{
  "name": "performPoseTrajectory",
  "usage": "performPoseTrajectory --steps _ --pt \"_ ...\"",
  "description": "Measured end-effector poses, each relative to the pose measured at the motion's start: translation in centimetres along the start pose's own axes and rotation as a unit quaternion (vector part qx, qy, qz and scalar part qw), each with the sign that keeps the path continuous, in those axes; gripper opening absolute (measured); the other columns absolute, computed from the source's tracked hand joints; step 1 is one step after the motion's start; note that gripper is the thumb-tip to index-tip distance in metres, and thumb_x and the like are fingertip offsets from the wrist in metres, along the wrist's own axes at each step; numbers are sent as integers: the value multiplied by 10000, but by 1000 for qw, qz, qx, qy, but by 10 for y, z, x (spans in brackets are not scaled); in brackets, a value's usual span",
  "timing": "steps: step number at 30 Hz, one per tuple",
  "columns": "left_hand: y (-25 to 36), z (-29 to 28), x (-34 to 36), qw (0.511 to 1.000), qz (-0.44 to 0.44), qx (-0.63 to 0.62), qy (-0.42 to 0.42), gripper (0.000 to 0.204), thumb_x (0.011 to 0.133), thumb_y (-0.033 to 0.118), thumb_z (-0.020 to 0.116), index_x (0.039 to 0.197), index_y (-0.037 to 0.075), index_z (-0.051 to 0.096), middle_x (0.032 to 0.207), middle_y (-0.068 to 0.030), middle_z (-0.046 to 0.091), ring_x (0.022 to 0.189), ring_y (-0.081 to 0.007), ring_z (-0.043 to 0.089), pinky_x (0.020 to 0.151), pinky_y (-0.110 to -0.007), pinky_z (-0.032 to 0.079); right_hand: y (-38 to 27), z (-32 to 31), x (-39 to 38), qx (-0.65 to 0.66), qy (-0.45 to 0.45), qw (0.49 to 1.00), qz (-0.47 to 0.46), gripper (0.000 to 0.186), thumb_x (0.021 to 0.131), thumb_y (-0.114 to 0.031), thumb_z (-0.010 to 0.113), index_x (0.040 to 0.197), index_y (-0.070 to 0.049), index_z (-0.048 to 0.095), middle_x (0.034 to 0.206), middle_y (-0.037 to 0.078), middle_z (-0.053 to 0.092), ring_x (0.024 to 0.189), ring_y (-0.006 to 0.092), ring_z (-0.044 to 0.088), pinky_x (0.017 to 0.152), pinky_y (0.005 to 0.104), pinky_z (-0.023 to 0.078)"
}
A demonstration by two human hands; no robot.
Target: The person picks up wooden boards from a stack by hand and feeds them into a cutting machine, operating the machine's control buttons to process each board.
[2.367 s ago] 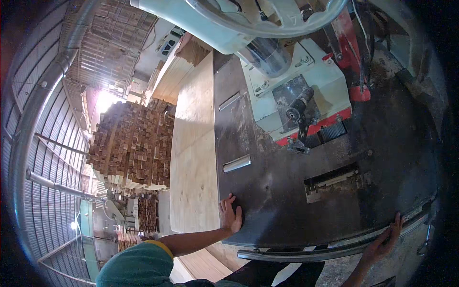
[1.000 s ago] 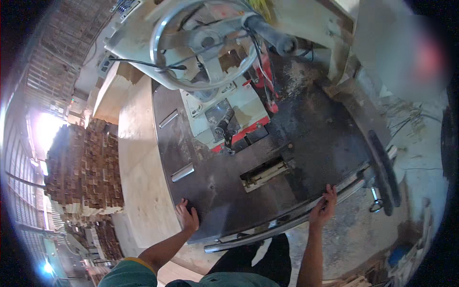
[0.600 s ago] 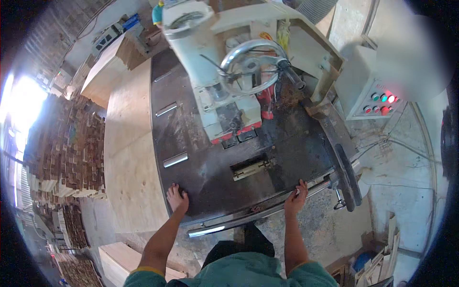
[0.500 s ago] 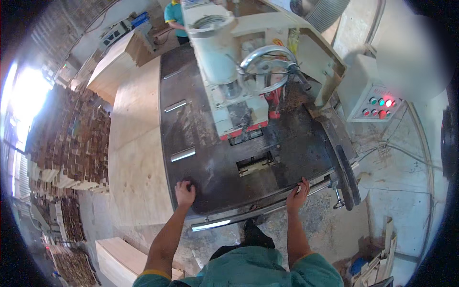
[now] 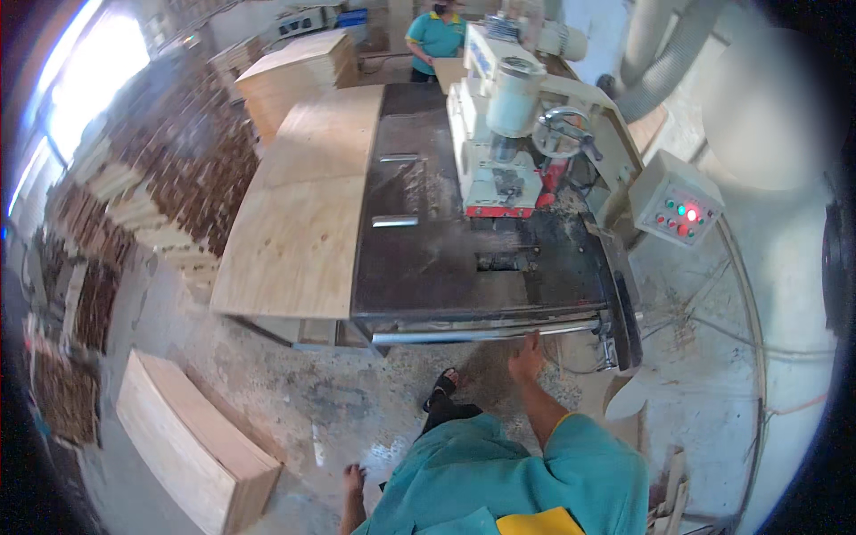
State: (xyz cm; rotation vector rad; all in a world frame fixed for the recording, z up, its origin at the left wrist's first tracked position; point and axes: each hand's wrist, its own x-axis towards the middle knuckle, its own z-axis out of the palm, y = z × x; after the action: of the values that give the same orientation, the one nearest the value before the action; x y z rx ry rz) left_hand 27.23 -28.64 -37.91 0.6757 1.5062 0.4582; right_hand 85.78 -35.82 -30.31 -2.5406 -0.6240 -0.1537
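Note:
My right hand (image 5: 528, 359) is just at the front edge of a woodworking machine's dark metal table (image 5: 419, 276). Its outstretched fingers reach the silver rail (image 5: 481, 335) along that edge; I cannot tell whether they touch it. Low beside my body hangs my left hand (image 5: 354, 480), small in view, its fingers loosely apart and holding nothing I can see. Over the table stands the white machine head (image 5: 501, 183) with a silver handwheel (image 5: 562, 132). A slot (image 5: 506, 260) is cut in the table before it.
A plywood-topped side table (image 5: 294, 232) adjoins the machine's left. A stack of panels (image 5: 201, 437) lies on the floor at lower left. Lumber piles (image 5: 169, 169) fill the far left. Behind the machine a co-worker (image 5: 437, 40) holds a board. A control box (image 5: 678, 198) stands right.
My left hand has left the tabletop and dropped to my side. My right hand has come down off the table's edge to the rail. The view has shifted back from the machine.

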Motion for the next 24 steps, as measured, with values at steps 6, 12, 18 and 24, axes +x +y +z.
performPoseTrajectory --steps 6,12,18,24 --pt "-197 -153 -208 849 -257 -306 345 310 866 301 492 974 27 589 802 -131 589 653 -279 603 475 -369 468 59 76 -152 -35 -450 872 -192 297 807 -229 609 983 -1 682 1001 258 653 884 335 631 788 457 499" --pt "-282 -195 -257 835 -242 -287 402 227 877 250 500 755 75 576 602 -63 527 451 -194 490 388 -366 368 8 186 -206 -37 -638 707 -304 321 857 -256 576 1058 -18 655 1016 199 652 892 316 637 788 475 499" --pt "-248 -214 -178 861 -188 -334 333 261 927 231 516 1116 62 577 886 -119 653 618 -176 592 502 -314 472 -69 256 -250 -87 -747 628 -202 351 918 -288 535 1147 -38 622 1033 129 650 902 294 643 789 497 499" --pt "-156 -284 -135 907 -94 -277 303 276 950 284 567 1075 46 630 886 -83 684 639 -138 622 590 -283 519 -273 301 -344 -3 -713 698 68 334 971 -295 507 1217 -72 544 983 92 669 689 281 634 592 431 506"
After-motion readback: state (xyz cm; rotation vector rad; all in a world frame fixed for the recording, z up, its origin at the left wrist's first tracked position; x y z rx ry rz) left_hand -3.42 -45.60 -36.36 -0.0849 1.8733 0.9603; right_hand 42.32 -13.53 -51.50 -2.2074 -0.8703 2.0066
